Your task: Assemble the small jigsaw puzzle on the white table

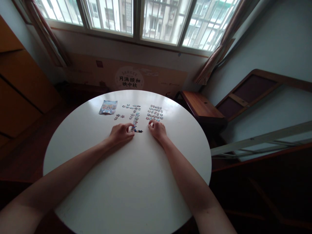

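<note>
A partly joined jigsaw puzzle [135, 123] forms an L shape on the white round table [122, 188], with a column of pieces and a short row at its near end. My left hand [122, 132] is at its left side, thumb and forefinger curved against the lower edge. To the right, my right hand [158, 130] has its fingers curled together; whatever may be between the fingertips is too small to make out. Just beyond it lie loose jigsaw pieces [155, 112] in rows. More loose pieces [128, 106] are spread behind and left of the joined part.
A colourful picture packet [108, 107] lies at the table's far left. Beyond the right edge stands a wooden stool or small table [201, 104]. Barred windows [161, 21] and a printed banner [156, 73] are at the back.
</note>
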{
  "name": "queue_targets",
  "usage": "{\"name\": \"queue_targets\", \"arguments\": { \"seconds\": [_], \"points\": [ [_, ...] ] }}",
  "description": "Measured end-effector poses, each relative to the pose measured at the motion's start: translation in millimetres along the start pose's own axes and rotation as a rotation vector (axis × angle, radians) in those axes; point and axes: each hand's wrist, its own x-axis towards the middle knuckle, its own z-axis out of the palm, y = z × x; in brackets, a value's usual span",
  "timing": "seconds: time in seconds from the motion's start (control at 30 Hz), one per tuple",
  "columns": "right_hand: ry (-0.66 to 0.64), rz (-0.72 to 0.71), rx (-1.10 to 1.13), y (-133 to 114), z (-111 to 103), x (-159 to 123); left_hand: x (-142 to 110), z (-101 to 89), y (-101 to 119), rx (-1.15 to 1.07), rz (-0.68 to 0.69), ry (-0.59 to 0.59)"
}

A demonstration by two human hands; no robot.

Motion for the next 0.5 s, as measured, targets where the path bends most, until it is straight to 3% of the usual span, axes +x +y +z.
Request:
{"name": "queue_targets", "arguments": {
  "seconds": [0.5],
  "points": [
    [0.002,-0.005,-0.004,-0.6,-1.1,-0.5,0.5,-1.4,0.6,-0.012,-0.019,-0.001]
  ]
}}
